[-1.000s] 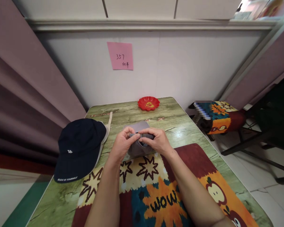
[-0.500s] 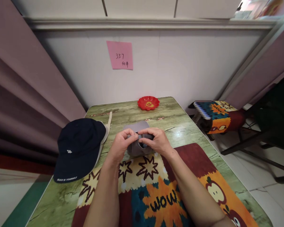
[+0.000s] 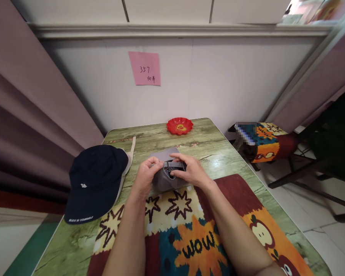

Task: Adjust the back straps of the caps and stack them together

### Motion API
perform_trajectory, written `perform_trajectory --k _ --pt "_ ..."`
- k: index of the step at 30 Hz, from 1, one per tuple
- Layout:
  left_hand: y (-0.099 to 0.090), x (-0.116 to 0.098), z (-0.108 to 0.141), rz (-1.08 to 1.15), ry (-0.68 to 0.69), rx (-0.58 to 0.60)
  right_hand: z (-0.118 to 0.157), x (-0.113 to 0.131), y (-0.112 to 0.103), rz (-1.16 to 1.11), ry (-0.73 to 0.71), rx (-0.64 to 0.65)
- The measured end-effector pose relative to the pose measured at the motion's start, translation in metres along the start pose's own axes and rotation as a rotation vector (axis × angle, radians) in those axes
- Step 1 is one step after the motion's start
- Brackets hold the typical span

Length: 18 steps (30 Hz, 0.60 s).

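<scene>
A grey cap (image 3: 162,183) lies on the table with its back opening and adjusting strap (image 3: 174,165) facing me. My left hand (image 3: 146,174) is closed on the strap's left end, pinching it between thumb and fingers. At the opening's right side, my right hand (image 3: 191,168) has its thumb and forefinger apart, one below and one above the strap. Part of the cap is hidden behind both hands. Left of my left arm sits a navy cap (image 3: 97,176), its brim toward me and a pale strap sticking up behind.
A red scalloped dish (image 3: 179,126) stands at the table's far edge. Under my forearms lies a colourful mat (image 3: 235,195) with apples and "WOW". A pink note (image 3: 145,69) is on the wall. To the right is a stool (image 3: 268,142) with a similar patterned cover.
My right thumb and fingers have spread apart from the strap, so more of the strap and back opening shows. My left hand keeps its pinch, shifted slightly left.
</scene>
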<state>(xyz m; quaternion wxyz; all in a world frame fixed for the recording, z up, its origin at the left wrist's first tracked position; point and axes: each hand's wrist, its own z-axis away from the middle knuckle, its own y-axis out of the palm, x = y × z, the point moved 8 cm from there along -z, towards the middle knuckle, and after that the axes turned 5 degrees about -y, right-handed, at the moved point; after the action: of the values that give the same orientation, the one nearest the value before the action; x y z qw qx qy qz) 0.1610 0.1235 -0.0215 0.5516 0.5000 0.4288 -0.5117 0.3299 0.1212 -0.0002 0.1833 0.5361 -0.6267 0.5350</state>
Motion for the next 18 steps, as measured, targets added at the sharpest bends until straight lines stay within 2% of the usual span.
perform_trajectory --k 4,7,9,11,13,16,18 --pt "-0.016 0.0 -0.002 0.027 0.013 -0.075 0.006 -0.013 -0.011 -0.079 0.047 0.176" --pt "-0.023 -0.001 -0.002 0.016 0.034 -0.125 0.011 -0.022 -0.005 0.07 0.036 0.301" --pt "-0.024 -0.001 -0.003 0.0 0.051 -0.148 0.012 -0.032 0.007 0.24 0.07 0.32" --pt "-0.022 0.0 -0.003 -0.019 0.056 -0.154 0.011 -0.043 0.021 0.413 0.137 0.27" --pt "-0.02 0.0 -0.004 -0.055 0.072 -0.164 0.01 -0.052 0.032 0.542 0.236 0.161" --pt "-0.016 -0.002 -0.004 -0.138 0.103 -0.189 0.012 -0.056 0.032 0.638 0.346 -0.036" --pt "-0.014 -0.003 -0.003 -0.175 0.107 -0.185 0.012 -0.053 0.026 0.627 0.323 -0.07"
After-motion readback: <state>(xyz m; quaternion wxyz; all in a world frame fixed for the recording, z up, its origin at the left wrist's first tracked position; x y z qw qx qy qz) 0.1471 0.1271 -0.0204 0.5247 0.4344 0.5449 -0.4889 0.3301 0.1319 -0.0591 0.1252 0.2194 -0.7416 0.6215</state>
